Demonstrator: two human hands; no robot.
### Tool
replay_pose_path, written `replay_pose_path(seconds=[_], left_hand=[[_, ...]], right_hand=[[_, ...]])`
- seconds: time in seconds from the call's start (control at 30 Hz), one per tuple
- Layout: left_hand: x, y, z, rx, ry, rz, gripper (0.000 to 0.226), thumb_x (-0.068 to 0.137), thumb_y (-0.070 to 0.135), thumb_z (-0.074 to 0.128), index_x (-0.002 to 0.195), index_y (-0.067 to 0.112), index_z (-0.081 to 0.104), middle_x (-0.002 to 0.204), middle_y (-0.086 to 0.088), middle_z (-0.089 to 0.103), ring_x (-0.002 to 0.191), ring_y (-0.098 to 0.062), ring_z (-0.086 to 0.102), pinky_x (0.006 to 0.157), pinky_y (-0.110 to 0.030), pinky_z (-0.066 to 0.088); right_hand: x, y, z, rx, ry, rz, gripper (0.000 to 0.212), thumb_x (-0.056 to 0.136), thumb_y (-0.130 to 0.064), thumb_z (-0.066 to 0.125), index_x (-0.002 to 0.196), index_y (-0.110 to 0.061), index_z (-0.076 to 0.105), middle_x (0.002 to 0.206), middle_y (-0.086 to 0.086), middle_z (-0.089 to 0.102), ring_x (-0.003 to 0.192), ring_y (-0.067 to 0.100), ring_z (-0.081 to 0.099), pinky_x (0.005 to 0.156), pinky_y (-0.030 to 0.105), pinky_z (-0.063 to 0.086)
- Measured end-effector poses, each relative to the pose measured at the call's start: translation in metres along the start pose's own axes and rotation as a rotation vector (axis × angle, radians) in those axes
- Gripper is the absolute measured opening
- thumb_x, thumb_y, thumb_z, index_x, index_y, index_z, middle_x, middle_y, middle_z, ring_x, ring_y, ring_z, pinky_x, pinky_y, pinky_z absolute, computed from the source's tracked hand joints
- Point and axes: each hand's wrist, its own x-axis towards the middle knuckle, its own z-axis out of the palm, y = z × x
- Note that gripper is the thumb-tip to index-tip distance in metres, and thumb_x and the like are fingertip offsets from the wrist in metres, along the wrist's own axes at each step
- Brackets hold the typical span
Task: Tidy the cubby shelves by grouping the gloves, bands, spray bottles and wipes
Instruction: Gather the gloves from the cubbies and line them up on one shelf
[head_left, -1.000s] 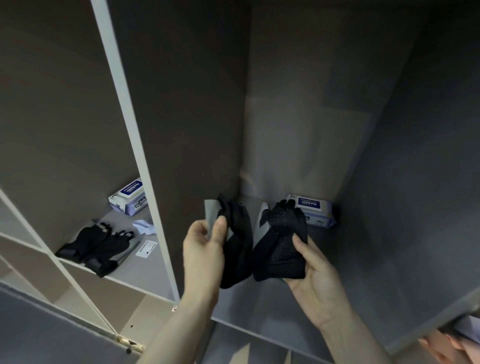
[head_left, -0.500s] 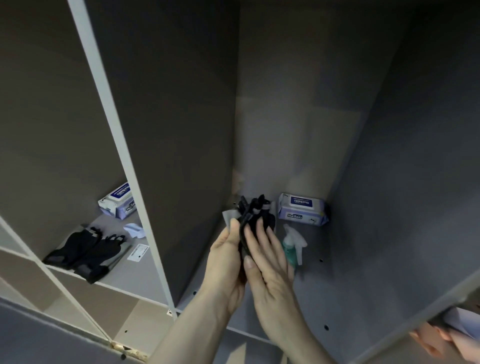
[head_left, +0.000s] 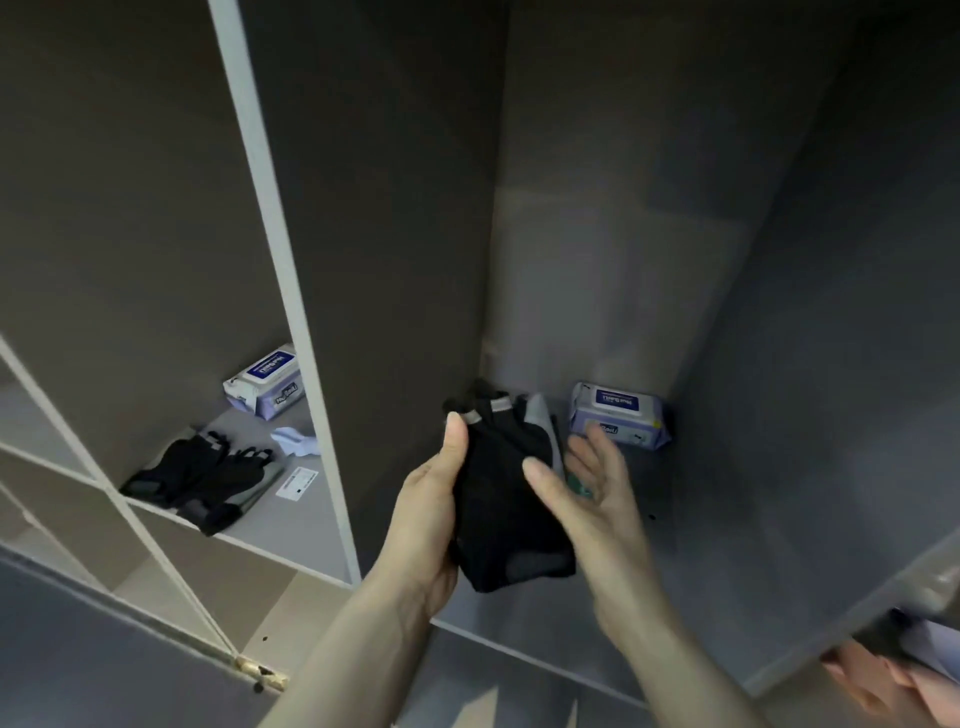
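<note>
My left hand grips a stacked pair of black gloves in front of the right cubby. Just to their right, my right hand is spread with fingers apart and holds nothing. A green spray bottle shows only as a sliver behind those fingers. One pack of wipes lies at the back of the right cubby. The left cubby holds another pair of black gloves and a second pack of wipes.
A white vertical divider separates the two cubbies. On the left shelf lie a crumpled white scrap and a white label. Another person's hand shows at the bottom right corner.
The two gloves, held apart one in each hand, were pressed together. My left hand now holds both and my right hand has come off them and spread.
</note>
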Motion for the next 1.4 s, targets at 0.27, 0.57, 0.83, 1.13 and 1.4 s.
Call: replay_pose_path(seconds=[0.27, 0.57, 0.83, 1.13, 1.4], left_hand=[[-0.012, -0.002, -0.015, -0.005, -0.029, -0.039, 0.066, 0.072, 0.074, 0.05, 0.098, 0.02, 0.077, 0.107, -0.008, 0.074, 0.1, -0.021, 0.07, 0.09, -0.038, 0.051], [-0.024, 0.013, -0.059, 0.205, -0.167, 0.303, 0.058, 0.083, 0.005, 0.06, 0.135, 0.026, 0.048, 0.126, -0.007, 0.065, 0.119, -0.023, 0.06, 0.1, -0.034, 0.05], [-0.027, 0.055, -0.13, 0.253, -0.241, 0.34, 0.062, 0.091, -0.003, 0.053, 0.141, 0.033, 0.04, 0.142, 0.013, 0.051, 0.133, -0.009, 0.046, 0.111, -0.032, 0.039], [-0.033, 0.104, -0.26, 0.312, -0.414, 0.014, 0.096, 0.081, -0.006, 0.067, 0.151, 0.034, 0.014, 0.126, -0.007, 0.065, 0.12, -0.024, 0.06, 0.094, -0.03, 0.051], [-0.021, 0.113, -0.325, 0.428, -0.328, -0.002, 0.082, 0.085, -0.01, 0.062, 0.144, 0.04, 0.033, 0.12, -0.02, 0.064, 0.106, -0.032, 0.065, 0.075, -0.037, 0.059]], right_hand=[[0.01, -0.012, 0.01, 0.47, -0.242, 0.395, 0.025, 0.084, -0.03, 0.063, 0.098, -0.014, 0.078, 0.106, 0.011, 0.074, 0.092, 0.023, 0.073, 0.062, 0.029, 0.059], [0.002, -0.02, 0.048, 0.604, -0.27, 0.341, 0.054, 0.096, -0.049, 0.036, 0.089, -0.019, 0.08, 0.104, 0.011, 0.075, 0.09, 0.022, 0.073, 0.065, 0.031, 0.058], [-0.01, -0.009, 0.116, 0.345, -0.249, 0.113, 0.034, 0.077, -0.018, 0.07, 0.112, -0.017, 0.071, 0.112, 0.011, 0.072, 0.103, 0.029, 0.069, 0.077, 0.033, 0.058], [-0.033, 0.01, 0.228, 0.273, -0.099, 0.081, 0.029, 0.071, -0.033, 0.069, 0.1, -0.03, 0.074, 0.101, 0.003, 0.075, 0.093, 0.02, 0.072, 0.067, 0.028, 0.057], [-0.028, 0.056, 0.283, 0.308, 0.101, 0.243, 0.019, 0.089, -0.013, 0.063, 0.104, -0.021, 0.07, 0.102, 0.001, 0.075, 0.093, 0.016, 0.071, 0.07, 0.028, 0.052]])
